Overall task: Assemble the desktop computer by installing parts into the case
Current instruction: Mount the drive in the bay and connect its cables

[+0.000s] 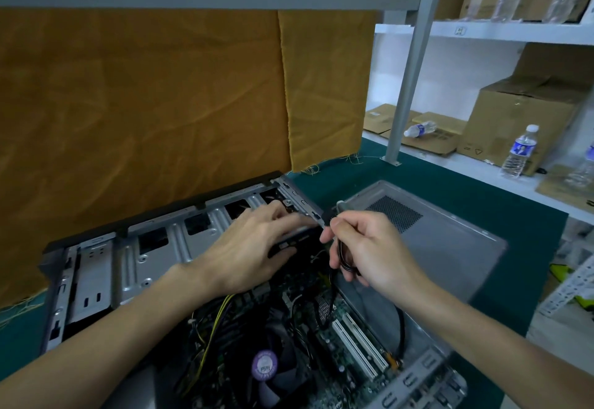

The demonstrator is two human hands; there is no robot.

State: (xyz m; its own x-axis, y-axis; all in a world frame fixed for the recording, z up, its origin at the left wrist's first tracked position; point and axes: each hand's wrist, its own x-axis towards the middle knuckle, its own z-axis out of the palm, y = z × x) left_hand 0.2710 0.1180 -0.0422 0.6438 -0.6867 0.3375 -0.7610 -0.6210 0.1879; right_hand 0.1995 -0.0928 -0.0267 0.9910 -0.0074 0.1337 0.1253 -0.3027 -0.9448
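Big mustard-yellow cloth (144, 93) hangs behind everything, with white shelves (514, 33) on the right holding cardboard boxes (520, 119) and water bottles (519, 151). The open case (96, 267) lies flat on a green table (450, 196), motherboard (337, 338) and CPU fan (266, 373) showing inside, and the side panel (434, 247) sits just right of it. Both forearms reach in from the bottom. The left hand (254, 247) lies palm-down in the far end of the case, fingers straight and slightly spread, pressing on a black drive (289, 243) there. The right hand (366, 247) hovers beside it, thumb and curled fingers pinching a black cable (345, 260) that drops down toward the board.
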